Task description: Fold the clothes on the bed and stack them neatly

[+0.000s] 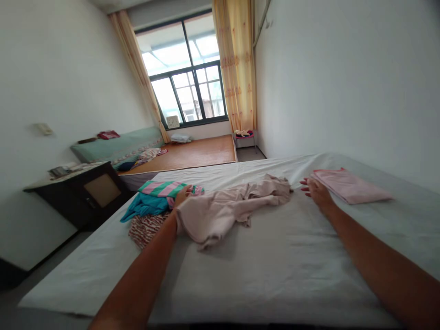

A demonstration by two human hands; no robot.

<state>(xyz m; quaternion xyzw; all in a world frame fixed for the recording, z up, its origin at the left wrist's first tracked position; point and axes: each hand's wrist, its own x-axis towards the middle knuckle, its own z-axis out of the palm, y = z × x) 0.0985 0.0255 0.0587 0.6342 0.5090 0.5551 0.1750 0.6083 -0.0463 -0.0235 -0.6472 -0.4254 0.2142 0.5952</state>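
Crumpled beige-pink garment [233, 204]: likely light, limp; best taken by its edges. Right hand [314, 189] empty, fingers loose. Left hand [183, 194] partly covered; can't tell its grip.

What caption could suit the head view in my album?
Left hand and right hand flank a crumpled beige garment on a pale sheet.

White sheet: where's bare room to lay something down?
Bare sheet lies between the left forearm and right forearm, nearer than the beige garment, and left of the left forearm, nearer than the patterned cloth. Crowded: around the left hand, where the beige garment, striped cloth and blue cloth bunch together.
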